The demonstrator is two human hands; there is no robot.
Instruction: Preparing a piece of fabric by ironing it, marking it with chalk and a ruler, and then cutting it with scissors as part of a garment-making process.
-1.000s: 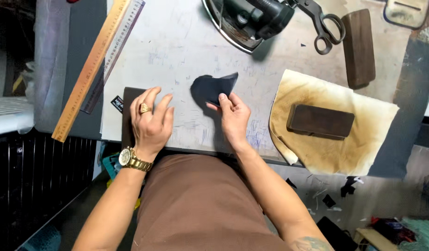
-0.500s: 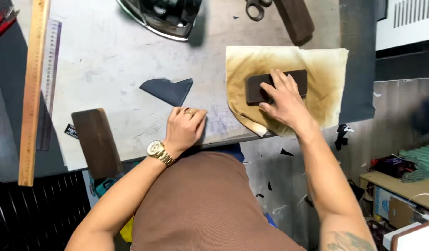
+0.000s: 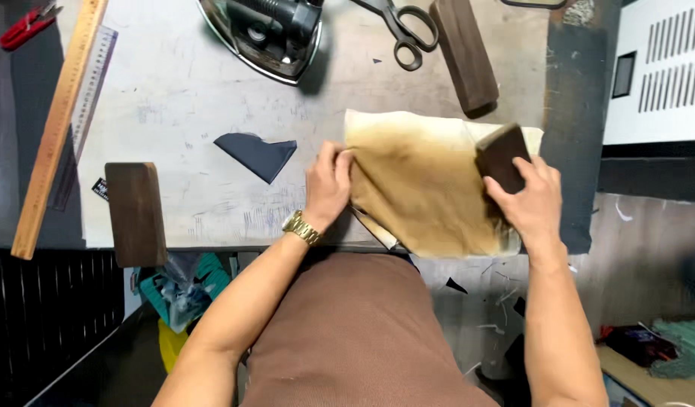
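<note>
A scorched tan pressing cloth [image 3: 426, 185] lies on the pale table top [image 3: 181, 90] near its front edge. My left hand [image 3: 328, 185], with a gold watch at the wrist, grips the cloth's left edge. My right hand [image 3: 530, 202] holds a dark wooden block [image 3: 499, 154] tilted up over the cloth's right end. A small dark blue fabric piece [image 3: 258, 154] lies flat to the left of my left hand.
An iron [image 3: 268, 34] and scissors [image 3: 400, 26] sit at the back. A second wooden block [image 3: 464, 53] lies behind the cloth, a third [image 3: 135, 212] at front left. A wooden ruler [image 3: 57, 124] and a metal ruler [image 3: 84, 105] lie far left, with red snips [image 3: 27, 26].
My left hand moved right from the table edge to the cloth's left edge. My right hand lifted the block off the cloth's middle and carried it to the right end.
</note>
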